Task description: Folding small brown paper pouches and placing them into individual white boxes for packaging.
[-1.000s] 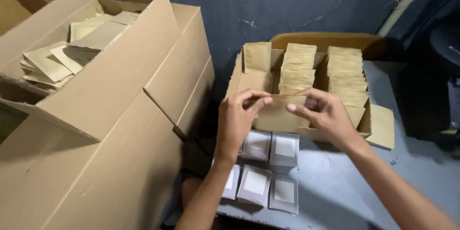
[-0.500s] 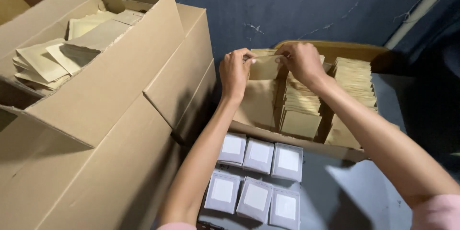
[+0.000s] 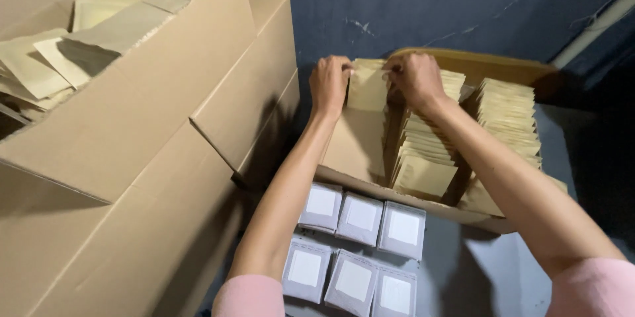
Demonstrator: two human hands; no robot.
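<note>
While both arms reach forward, positions read:
Left hand point(image 3: 329, 83): pinching envelope point(image 3: 368, 85) top edge.
Right hand point(image 3: 414, 79): gripping same envelope.
Envelope: upright, far left row of tray point(image 3: 403, 195).

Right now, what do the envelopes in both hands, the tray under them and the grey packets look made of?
Envelopes, pinched between left hand and right hand: tan kraft-type paper, matte, thin flat edges.
Tray: brown cardboard, dull, with a folded wall and cut edge.
Grey packets: probably plastic film or coated paper; slight sheen, white square label. The material cannot be told for sure.
</note>
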